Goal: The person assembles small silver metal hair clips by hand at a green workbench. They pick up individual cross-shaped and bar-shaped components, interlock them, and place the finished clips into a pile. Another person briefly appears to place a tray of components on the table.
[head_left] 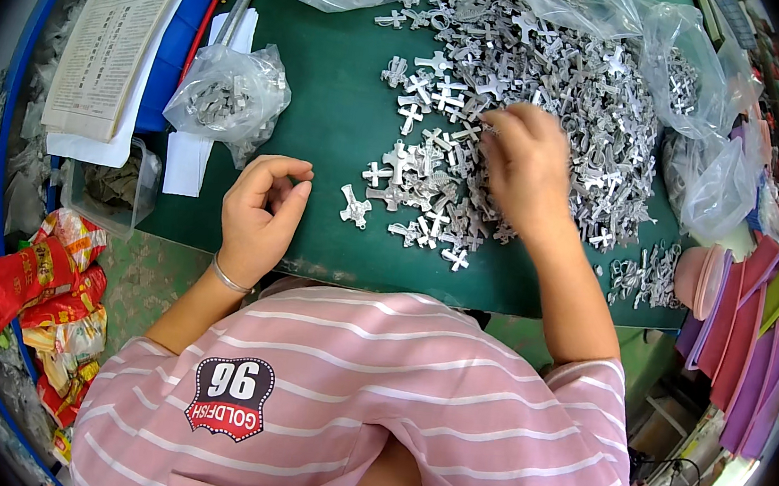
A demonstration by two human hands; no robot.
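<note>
A wide heap of small silver-grey metal crosses (601, 123) covers the right side of the green table. My right hand (533, 163) is over the heap's left part, fingers bent and drawn together at the crosses. Whatever lies between those fingertips is too small to make out. To the left, my left hand (263, 206) rests at the table's near edge with fingers curled in and thumb close to the index finger. Its inside is shadowed, so any held piece is hidden. One single cross (354, 205) lies apart, just right of my left hand.
Clear plastic bags (701, 77) of metal pieces border the heap. A tied bag (226, 98) sits at left, beside a blue tray (181, 41) with papers (122, 35). A plastic tub (115, 186) is below. Pink bowls (701, 276) stand right, by a small pile of metal pieces (647, 275).
</note>
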